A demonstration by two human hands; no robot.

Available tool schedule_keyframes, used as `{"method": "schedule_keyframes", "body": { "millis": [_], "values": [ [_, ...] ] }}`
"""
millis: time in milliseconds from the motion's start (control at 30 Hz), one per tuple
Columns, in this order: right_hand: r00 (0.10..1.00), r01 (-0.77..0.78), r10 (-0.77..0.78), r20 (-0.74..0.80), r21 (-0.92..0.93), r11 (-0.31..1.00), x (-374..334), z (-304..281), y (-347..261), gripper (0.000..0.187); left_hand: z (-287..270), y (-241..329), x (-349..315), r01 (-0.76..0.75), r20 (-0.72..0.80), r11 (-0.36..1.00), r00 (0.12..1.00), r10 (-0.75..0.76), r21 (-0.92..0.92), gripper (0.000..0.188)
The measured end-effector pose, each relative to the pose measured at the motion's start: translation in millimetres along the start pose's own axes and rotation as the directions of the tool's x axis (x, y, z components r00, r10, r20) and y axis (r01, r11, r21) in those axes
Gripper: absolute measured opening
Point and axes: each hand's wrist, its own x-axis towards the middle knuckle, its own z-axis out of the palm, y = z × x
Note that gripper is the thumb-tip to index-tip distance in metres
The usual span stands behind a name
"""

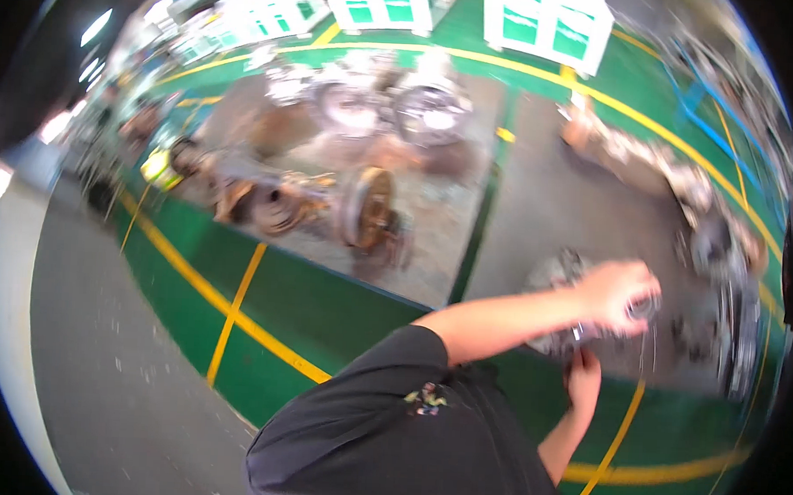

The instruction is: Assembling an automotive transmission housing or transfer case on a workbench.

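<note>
My left hand [620, 295], at the end of my outstretched left arm, is closed around a round, dark metallic piece [644, 306] whose end shows past the fingers. Its exact kind is blurred. Below it my right hand [583, 372] is raised, with curled fingers. Whatever it grips is hidden. Between and behind both hands lies a grey metal machine part [550, 274], partly covered by my left forearm. A short metallic piece [579, 333] shows just above my right hand.
Large machine assemblies with round housings [354, 108] and a flanged wheel-like part [367, 208] stand on the grey plate at left. A curved row of metal parts [635, 156] lies at right. White cabinets [548, 28] line the back. Yellow lines cross the green floor [297, 301].
</note>
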Motion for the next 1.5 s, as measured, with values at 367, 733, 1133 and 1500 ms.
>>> {"method": "schedule_keyframes", "body": {
  "millis": [367, 733, 1133, 1500],
  "values": [
    [0.995, 0.086, -0.059, 0.086, -0.350, 0.933, -25, -2, -72, 0.028, -11, -15, 10, 0.086, 0.056, 0.995, 0.995, -0.088, 0.043, 0.066],
    [0.986, -0.076, 0.126, 0.107, -0.381, 0.922, 8, -27, -76, 0.028, -6, -8, 4, 0.077, 0.037, 0.996, 0.996, -0.079, 0.041, 0.059],
    [0.991, -0.129, 0.110, 0.075, 0.749, 0.650, 16, 94, -22, 0.032, -4, -11, 6, 0.069, 0.015, 0.997, 0.997, -0.069, 0.036, 0.059],
    [0.981, -0.108, 0.177, -0.084, 0.519, 0.848, -38, 57, -26, 0.023, -6, -12, 5, 0.080, 0.045, 0.996, 0.996, -0.082, 0.044, 0.060]
  ]
}}
